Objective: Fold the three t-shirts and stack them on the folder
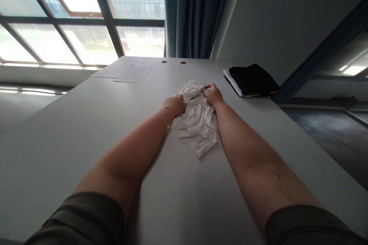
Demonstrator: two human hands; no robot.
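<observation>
1. The white table (86, 134) spans most of the view and carries the work; its wide bare stretches at 6 and 9 o'clock from the cloth leave ample space.
2. The blue curtain (198, 11) hangs beyond the table's far edge at 12 o'clock, clear of the work.
3. The pale cloth (199, 116) lies on the table near the middle of the view, and the handling looks early or midway to me. Done: it is on the tabletop, with both hands on it. Left: it is neither flat nor neatly folded, and creases run all through it (perhaps a garment, though it is too bunched to tell).
4. The black folder (253, 78), white pages showing under one edge, rests at 2 o'clock, apart from the cloth and seemingly no part of the job.
5. The paper sheets (132, 73) lie at 10 o'clock, likewise well apart.
6. The left hand (174, 104), at 10 o'clock on the cloth, has its fingers curled over the material, gripping it. The right hand (213, 95), at 1 o'clock, pinches the upper edge between thumb and fingers. Neither has let go.
7. The loose corner (199, 153) points to 6 o'clock, untouched by either hand and not yet squared with the rest.
</observation>
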